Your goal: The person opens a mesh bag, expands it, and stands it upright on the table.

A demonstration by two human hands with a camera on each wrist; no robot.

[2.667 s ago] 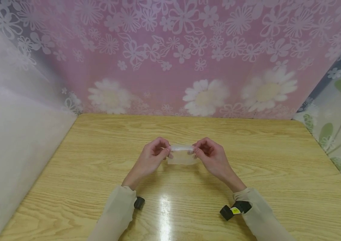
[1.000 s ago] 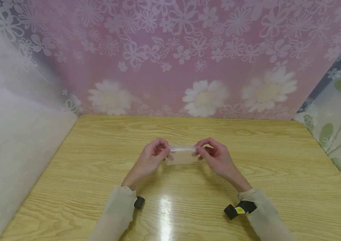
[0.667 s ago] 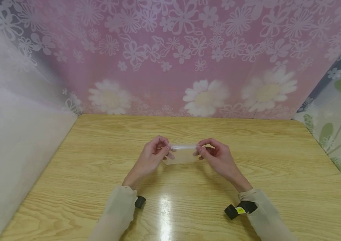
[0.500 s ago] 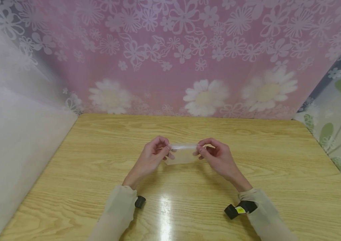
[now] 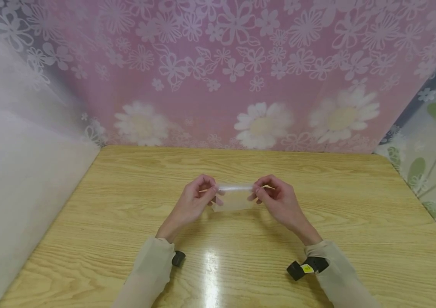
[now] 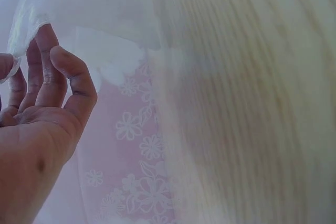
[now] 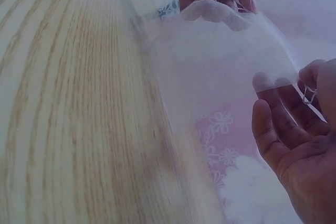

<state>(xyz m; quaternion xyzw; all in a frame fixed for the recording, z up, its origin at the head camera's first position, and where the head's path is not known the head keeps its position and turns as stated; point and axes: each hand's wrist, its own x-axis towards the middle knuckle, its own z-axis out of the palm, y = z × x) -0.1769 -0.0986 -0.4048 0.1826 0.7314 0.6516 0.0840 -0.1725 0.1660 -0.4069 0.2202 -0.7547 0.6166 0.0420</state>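
A small see-through drawstring bag [image 5: 235, 200] is stretched between my hands, above the middle of the table. Its shiny top band runs straight across in the head view, and the body hangs below. My left hand [image 5: 197, 196] pinches the left top corner between thumb and forefinger. At the right top corner, my right hand [image 5: 277, 199] pinches in the same way. Fingers of both hands show through the thin material. In the right wrist view, thin white string [image 7: 310, 95] sticks out beside the right fingers, and the bag [image 7: 220, 51] spreads wide.
The wood-grain table [image 5: 125, 179] lies under both hands. A pink flowered curtain [image 5: 202, 98] closes off the back, a pale wall covering [image 5: 21, 149] the left, and a leaf-patterned cloth [image 5: 433, 171] the right. Black wrist cameras [image 5: 296, 270] sit at both cuffs.
Compared with the oldest frame, my right hand has shifted slightly to the right, and the bag's top is drawn wider. My left hand has stayed almost in place. Both grips continue.
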